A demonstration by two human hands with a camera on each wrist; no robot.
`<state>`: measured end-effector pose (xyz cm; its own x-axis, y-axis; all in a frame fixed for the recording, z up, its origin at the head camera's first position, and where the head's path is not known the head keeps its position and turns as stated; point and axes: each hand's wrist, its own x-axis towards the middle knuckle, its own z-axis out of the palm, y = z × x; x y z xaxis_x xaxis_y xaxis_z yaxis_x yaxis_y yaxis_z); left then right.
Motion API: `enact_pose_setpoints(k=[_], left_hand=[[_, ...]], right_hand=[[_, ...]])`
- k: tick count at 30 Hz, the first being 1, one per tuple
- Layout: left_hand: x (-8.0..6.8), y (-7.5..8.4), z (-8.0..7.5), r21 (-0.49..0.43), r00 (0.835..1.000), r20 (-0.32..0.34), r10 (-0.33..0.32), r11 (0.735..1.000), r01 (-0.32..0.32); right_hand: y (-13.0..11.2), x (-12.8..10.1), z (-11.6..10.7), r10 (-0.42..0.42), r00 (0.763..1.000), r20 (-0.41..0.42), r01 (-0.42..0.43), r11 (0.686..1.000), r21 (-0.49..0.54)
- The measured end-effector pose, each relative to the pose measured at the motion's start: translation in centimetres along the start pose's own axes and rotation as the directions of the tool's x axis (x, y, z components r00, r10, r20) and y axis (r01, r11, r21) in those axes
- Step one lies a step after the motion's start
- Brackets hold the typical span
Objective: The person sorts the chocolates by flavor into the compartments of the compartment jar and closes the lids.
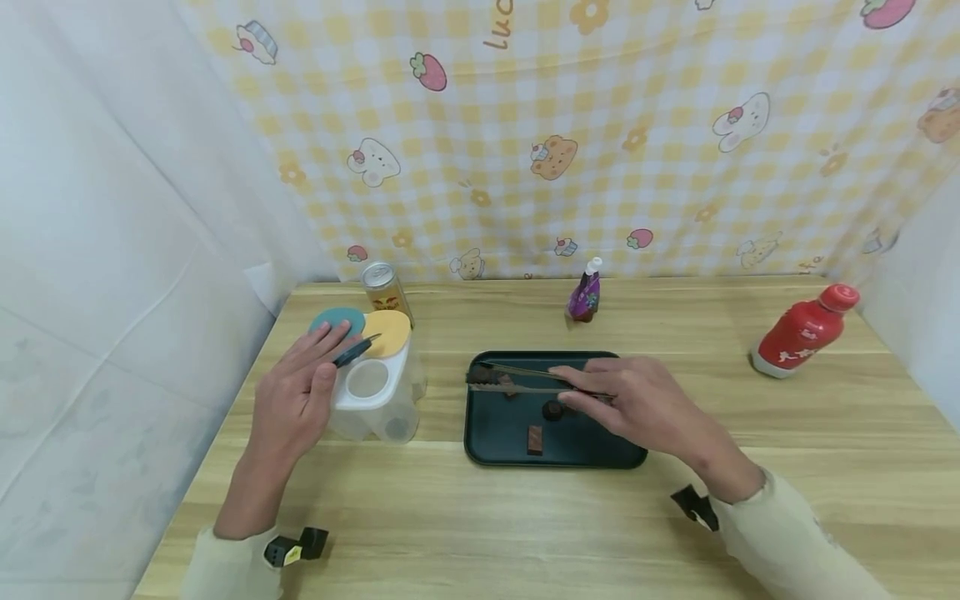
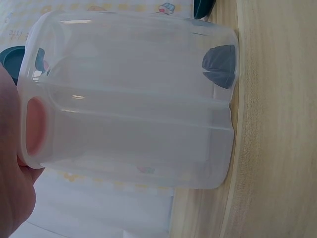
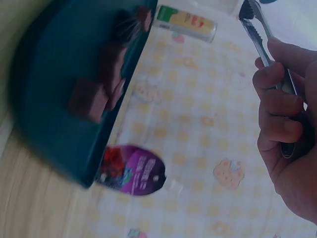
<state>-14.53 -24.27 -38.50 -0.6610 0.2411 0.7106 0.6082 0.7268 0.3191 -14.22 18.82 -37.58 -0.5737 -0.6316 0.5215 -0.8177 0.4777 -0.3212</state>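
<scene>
My left hand point(image 1: 296, 396) lies over the left side of a clear plastic divided container point(image 1: 393, 421), fingers stretched across its teal lid point(image 1: 330, 318). A dark flip lid point(image 1: 356, 352) stands raised beside an uncovered round opening; a yellow lid point(image 1: 388, 333) covers another compartment. In the left wrist view, a dark piece point(image 2: 220, 67) shows at the container's bottom. My right hand point(image 1: 637, 396) grips metal tongs point(image 1: 525, 379). Their tips reach over the left part of a dark green tray point(image 1: 480, 446), near several chocolates, including a rectangular one point(image 1: 534, 440) and a round one point(image 1: 552, 410).
Behind the container stands a gold drink can point(image 1: 387, 292). A purple pouch point(image 1: 583, 298) with a white cap is behind the tray. At the right, a red bottle point(image 1: 798, 333) stands on the wooden table point(image 1: 442, 533). A checked cloth hangs at the back.
</scene>
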Motion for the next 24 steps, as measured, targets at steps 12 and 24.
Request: enact_pose_setpoints(k=[12,24], left_hand=[[-0.1,0.0,0.1,-0.002,1.000,-0.010,0.000,1.000,0.000],[-0.1,-0.1,0.1,0.005,1.000,-0.021,0.016,1.000,-0.016]], right_hand=[[-2.7,5.2,3.6,-0.071,0.988,-0.133,0.088,0.988,0.124],[-5.4,7.4,5.4,-0.030,0.998,-0.061,0.033,0.998,0.054]])
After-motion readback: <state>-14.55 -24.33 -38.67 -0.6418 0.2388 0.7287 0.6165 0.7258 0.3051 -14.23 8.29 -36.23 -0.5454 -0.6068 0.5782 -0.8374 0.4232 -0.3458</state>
